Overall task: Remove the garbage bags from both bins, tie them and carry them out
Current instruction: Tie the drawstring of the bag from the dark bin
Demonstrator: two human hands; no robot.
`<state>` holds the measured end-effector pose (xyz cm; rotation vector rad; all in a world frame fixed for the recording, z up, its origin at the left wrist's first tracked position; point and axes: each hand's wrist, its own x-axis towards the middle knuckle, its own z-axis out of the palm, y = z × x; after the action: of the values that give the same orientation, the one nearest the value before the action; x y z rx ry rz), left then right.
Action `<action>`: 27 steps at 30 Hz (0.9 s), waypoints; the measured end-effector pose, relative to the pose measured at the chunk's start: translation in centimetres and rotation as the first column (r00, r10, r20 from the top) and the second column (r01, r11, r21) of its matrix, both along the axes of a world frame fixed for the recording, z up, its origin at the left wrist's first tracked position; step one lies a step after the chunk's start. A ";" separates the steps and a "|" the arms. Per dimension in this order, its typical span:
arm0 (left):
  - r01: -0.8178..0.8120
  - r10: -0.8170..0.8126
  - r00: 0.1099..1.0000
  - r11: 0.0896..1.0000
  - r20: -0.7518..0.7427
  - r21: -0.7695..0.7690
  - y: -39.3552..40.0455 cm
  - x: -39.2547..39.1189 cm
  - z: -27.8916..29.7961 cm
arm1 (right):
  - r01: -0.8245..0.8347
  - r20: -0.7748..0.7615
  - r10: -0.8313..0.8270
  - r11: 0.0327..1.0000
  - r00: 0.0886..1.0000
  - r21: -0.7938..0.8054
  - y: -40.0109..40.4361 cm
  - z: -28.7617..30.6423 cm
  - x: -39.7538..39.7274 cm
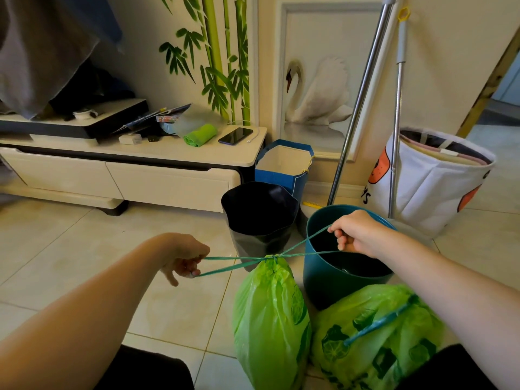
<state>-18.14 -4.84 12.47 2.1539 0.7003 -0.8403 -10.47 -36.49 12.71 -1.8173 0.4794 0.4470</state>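
Pulling hard both ways now: the left hand (185, 260) has its fingers curled tight around one loop of the green drawstring (233, 263), and the right hand (356, 235) is fisted on the other loop, out over the teal bin (323, 280). The strings run taut and cross at the cinched neck of the green garbage bag (270, 316), which stands upright on the tiled floor (70, 263) in the near middle of the scene, just left of the teal bin. Its mouth is gathered shut!

To the near right lies a second green bag (377, 336), printed with dark lemon shapes, slumped against the teal bin's base and touching the first bag, its own blue-green cord lying slack across the top.

Farther back stands the black bin (259, 218), just left of the teal one, with no liner showing in it. Behind it sits a blue paper bag (284, 164) against the wall. Two metal poles (363, 108) lean on the far wall, beside a white fabric basket (433, 184) at far right.
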 end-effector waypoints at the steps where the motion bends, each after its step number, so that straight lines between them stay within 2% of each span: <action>1: -0.032 0.032 0.999 0.999 0.025 -0.020 0.0 0.1 0.3 | 0.004 -0.007 -0.003 1.000 1.000 0.013 -0.1 0.3 -0.1; 2: -0.079 0.083 0.995 0.995 0.056 -0.068 0.1 0.3 0.5 | 0.007 -0.016 -0.006 0.999 1.000 0.038 -0.2 0.6 -0.2; 4: -0.210 0.249 0.961 0.941 0.123 -0.265 0.2 0.8 1.1 | 0.011 -0.024 -0.008 0.992 1.000 0.126 -0.4 1.6 -0.6; 6: -0.310 0.446 0.881 0.796 0.158 -0.520 0.1 1.2 1.8 | -0.008 0.001 0.009 0.968 1.000 0.250 -0.3 2.8 -1.1; 8: -0.324 0.597 0.792 0.590 0.129 -0.739 -0.8 1.8 2.8 | -0.086 0.065 0.067 0.931 0.996 0.354 0.3 4.1 -1.7; 10: -0.269 0.648 0.757 0.430 0.087 -0.862 -2.5 2.2 3.9 | -0.184 0.160 0.126 0.885 0.979 0.429 1.0 5.2 -2.4; 12: -0.189 0.622 0.779 0.352 0.078 -0.917 -4.5 2.3 4.9 | -0.263 0.248 0.159 0.840 0.956 0.476 1.9 6.0 -3.0; 14: -0.125 0.583 0.806 0.335 0.102 -0.934 -6.6 2.3 5.6 | -0.319 0.305 0.183 0.810 0.935 0.492 2.6 6.1 -3.6; 15: -0.100 0.561 0.818 0.358 0.128 -0.928 -7.5 2.2 5.9 | -0.344 0.333 0.196 0.808 0.923 0.478 2.8 6.0 -3.9; 18: -0.018 0.476 0.836 0.520 0.273 -0.854 -9.9 2.1 5.9 | -0.399 0.461 0.215 0.847 0.861 0.350 3.0 5.6 -4.2; 20: 0.020 0.448 0.829 0.573 0.334 -0.819 -11.0 2.1 5.8 | -0.387 0.539 0.212 0.892 0.815 0.233 2.8 5.7 -4.3; 24: 0.031 0.469 0.814 0.552 0.341 -0.834 -12.5 2.1 5.6 | -0.352 0.601 0.270 0.936 0.752 0.021 2.6 6.0 -4.6; 27: 0.045 0.455 0.826 0.535 0.332 -0.844 -13.3 2.1 5.7 | -0.317 0.652 0.402 0.914 0.643 -0.252 2.6 5.6 -4.4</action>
<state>-16.09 -18.18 18.21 1.2523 0.1757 -0.2804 -14.87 -33.87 18.26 -2.0336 -0.4107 -0.0367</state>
